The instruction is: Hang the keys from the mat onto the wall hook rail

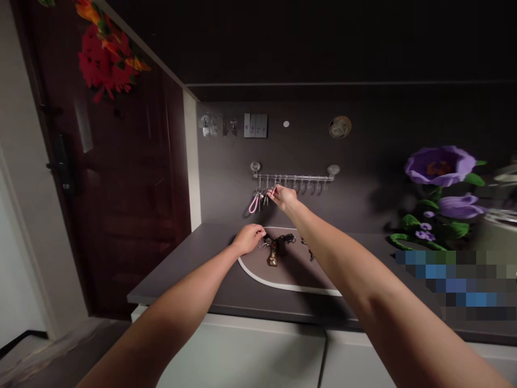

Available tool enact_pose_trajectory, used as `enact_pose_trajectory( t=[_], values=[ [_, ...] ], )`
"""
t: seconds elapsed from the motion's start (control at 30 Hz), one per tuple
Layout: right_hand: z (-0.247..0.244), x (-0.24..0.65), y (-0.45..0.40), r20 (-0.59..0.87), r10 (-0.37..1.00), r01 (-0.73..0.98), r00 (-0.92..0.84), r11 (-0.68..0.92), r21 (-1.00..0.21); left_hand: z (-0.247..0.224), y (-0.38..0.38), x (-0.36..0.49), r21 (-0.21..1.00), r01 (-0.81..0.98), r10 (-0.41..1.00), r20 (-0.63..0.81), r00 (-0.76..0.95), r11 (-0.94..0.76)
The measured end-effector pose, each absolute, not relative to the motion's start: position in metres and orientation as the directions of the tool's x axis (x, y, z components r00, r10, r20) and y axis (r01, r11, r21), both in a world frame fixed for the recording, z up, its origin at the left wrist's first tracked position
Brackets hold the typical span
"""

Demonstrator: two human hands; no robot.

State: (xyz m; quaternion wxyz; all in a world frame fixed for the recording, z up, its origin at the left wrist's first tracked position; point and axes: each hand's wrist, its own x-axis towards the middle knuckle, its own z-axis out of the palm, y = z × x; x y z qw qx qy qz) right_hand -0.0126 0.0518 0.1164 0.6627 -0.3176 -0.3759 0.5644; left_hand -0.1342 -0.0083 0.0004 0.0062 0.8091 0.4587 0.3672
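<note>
My right hand (284,197) is raised to a clear hook rail (299,177) on the back wall. Its fingers pinch a small, thin metal piece that looks like a key (274,190), just below the hooks. Left of it, keys (265,198) and a pink loop strap (253,204) hang from the rail. Lower down, my left hand (248,238) has its fingers curled at the edge of a bunch of keys (264,245); what they grip is partly hidden. A brown patterned key pouch (273,254) and a black key fob (288,238) lie beside it on a brown white-rimmed mat (283,287).
More keys (311,253) lie on the mat, partly behind my right forearm. Purple flowers (440,166) stand at the counter's right. A switch panel (256,125) and a round item (340,127) are on the wall. A dark cabinet (323,43) overhangs; a door (121,188) is at left.
</note>
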Motion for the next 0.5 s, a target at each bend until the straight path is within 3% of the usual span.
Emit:
enact_pose_trajectory(
  t=[0.5],
  values=[
    [0.104,-0.015,0.053,0.065,0.994,-0.488,0.092,0.103,-0.867,0.003,-0.009,-0.135,0.331,0.758,0.753,0.583,0.303,-0.562]
  ],
)
